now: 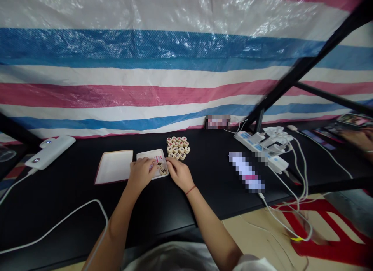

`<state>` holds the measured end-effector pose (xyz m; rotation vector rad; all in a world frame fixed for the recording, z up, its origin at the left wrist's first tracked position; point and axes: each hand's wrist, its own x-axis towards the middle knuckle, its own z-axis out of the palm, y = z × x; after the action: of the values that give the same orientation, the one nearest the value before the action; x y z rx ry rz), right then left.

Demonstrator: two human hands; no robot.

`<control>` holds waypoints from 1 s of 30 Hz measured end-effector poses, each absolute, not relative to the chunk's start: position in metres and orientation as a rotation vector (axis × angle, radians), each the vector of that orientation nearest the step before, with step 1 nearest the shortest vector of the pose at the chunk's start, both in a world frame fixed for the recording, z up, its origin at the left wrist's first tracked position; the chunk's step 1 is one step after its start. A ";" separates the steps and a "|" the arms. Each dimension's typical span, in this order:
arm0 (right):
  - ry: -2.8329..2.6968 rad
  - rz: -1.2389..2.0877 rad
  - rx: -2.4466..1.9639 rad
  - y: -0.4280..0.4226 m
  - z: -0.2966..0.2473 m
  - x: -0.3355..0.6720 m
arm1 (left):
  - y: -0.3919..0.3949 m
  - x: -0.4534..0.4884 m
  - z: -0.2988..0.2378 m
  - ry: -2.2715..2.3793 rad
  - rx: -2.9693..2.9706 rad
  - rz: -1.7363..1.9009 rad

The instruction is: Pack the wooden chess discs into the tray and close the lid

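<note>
Over a shallow white box (148, 154) is my left hand (141, 172), its fingers bent down inside; what they hold, if anything, is hidden. Beside those fingers, a round Chinese chess piece (163, 171) with a dark character lies in the box's front right corner, another partly behind it. My right hand (180, 175), a thin red cord at its wrist, grips the box's right edge with thumb and fingertips. Just beyond it, several Chinese chess pieces (175, 149) with red and dark characters sit in close rows on the black table (204, 162).
An open white lid (115, 166) lies left of the box. Farther left is a white power bank (51, 151) with a cable. On the right are a blurred phone (246, 172) and a power strip (256, 146) with tangled cables. Another person's hand (359, 139) shows far right.
</note>
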<state>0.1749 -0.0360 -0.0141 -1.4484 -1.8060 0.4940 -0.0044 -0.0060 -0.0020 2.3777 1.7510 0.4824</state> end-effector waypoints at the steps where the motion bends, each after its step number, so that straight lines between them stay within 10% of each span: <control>1: -1.851 0.517 -1.472 -0.036 -0.013 0.172 | -0.007 -0.003 -0.002 1.752 2.395 0.399; 18: -1.852 0.576 -1.554 -0.038 -0.011 0.165 | 0.007 -0.004 -0.008 1.427 2.437 0.230; 30: -1.727 0.397 -1.238 -0.035 -0.020 0.165 | 0.005 0.004 -0.002 1.236 2.110 0.883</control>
<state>0.1647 -0.0350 -0.0203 -1.2380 -1.7265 0.3967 0.0036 0.0050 -0.0015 2.1104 1.2355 0.8825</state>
